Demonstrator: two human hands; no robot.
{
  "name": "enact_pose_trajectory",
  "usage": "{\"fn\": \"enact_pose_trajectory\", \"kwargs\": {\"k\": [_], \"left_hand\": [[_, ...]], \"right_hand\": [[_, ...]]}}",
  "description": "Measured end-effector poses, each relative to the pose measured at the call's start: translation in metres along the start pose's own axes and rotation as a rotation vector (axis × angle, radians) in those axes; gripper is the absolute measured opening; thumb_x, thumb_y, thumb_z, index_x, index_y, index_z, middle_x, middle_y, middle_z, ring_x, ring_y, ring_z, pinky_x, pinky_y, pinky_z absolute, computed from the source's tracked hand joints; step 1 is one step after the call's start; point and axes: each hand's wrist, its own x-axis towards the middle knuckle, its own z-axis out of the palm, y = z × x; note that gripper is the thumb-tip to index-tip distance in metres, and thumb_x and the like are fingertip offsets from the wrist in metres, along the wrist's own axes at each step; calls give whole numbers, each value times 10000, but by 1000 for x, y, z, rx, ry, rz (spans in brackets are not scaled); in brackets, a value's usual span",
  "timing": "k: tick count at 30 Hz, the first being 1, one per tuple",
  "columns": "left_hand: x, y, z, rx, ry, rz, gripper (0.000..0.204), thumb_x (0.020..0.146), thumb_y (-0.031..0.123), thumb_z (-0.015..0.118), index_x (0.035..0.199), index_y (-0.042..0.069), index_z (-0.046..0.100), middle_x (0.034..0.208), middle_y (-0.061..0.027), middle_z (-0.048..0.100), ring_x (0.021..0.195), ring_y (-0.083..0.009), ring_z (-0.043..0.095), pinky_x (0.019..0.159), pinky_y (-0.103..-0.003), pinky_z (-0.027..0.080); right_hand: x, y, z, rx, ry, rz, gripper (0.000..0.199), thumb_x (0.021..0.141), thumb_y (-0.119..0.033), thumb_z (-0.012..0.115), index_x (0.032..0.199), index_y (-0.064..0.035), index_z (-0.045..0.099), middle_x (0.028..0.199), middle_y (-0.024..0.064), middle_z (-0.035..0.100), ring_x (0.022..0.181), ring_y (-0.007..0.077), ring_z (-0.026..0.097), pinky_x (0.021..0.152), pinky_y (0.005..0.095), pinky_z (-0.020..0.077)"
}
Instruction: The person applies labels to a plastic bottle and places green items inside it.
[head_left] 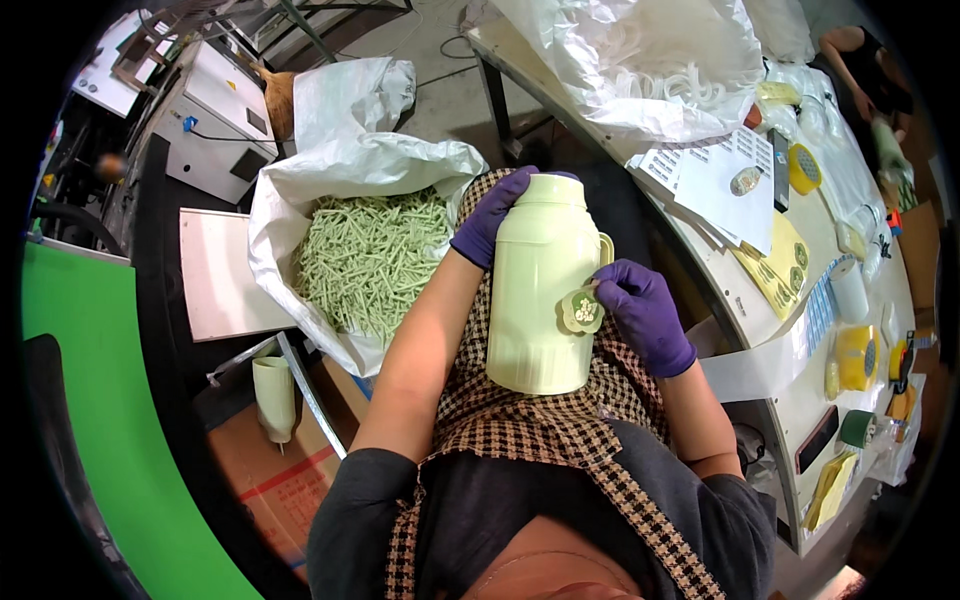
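Observation:
A pale green thermos jug (541, 300) stands tilted over my lap, its handle (606, 249) on the right side. My left hand (492, 218), in a purple glove, is closed around its neck at the upper left. Between the gloved thumb and finger of my right hand (648, 312) is the edge of a scalloped green sticker (582, 311) with white flowers. The sticker lies over the lower right of the jug's body; whether it is stuck down I cannot tell.
A white sack (275, 215) of thin green plastic pieces (365, 262) is at my left, above a cardboard box (275, 485) and a green part (273, 398). The right-hand table (725, 290) bears papers, yellow sticker sheets (785, 262), tape rolls and a phone (817, 440). Another person (870, 75) works far right.

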Motion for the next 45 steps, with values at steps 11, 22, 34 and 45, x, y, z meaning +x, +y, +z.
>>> {"fn": "enact_pose_trajectory", "kwargs": {"k": [11, 22, 34, 45], "left_hand": [[-3, 4, 1, 324, -77, 127, 463, 1035, 347, 566, 1298, -29, 629, 1281, -148, 680, 1127, -227, 670, 992, -382, 539], [-9, 56, 61, 1417, 564, -86, 639, 941, 596, 652, 1087, -25, 697, 945, -205, 727, 917, -309, 711, 846, -373, 545], [-128, -27, 122, 1545, 213, 318, 1317, 720, 508, 890, 1539, -166, 107, 1548, -417, 259, 1459, -567, 279, 1229, -576, 246], [-147, -76, 119, 1550, 312, 90, 1409, 754, 397, 905, 1576, -88, -131, 1632, -404, -34, 1539, -554, -20, 1261, -562, 117]], "right_hand": [[-1, -4, 20, -816, 230, -418, 419, 785, -118, 851, 1148, 9, 684, 1075, 90, 691, 935, 186, 639, 815, 294, 517], [-34, 40, 18, -983, -91, -581, 1094, 787, -446, 841, 1595, 3, 256, 1552, 405, 305, 1425, 537, 400, 1149, 528, 402], [-35, 63, 22, -1142, 160, -482, 891, 911, -63, 681, 1618, 16, 145, 1532, 408, 333, 1298, 548, 524, 956, 465, 558], [-38, 59, 23, -1163, 161, -468, 737, 888, 19, 555, 1573, 30, 283, 1496, 454, 334, 1252, 556, 552, 901, 457, 571]]}}
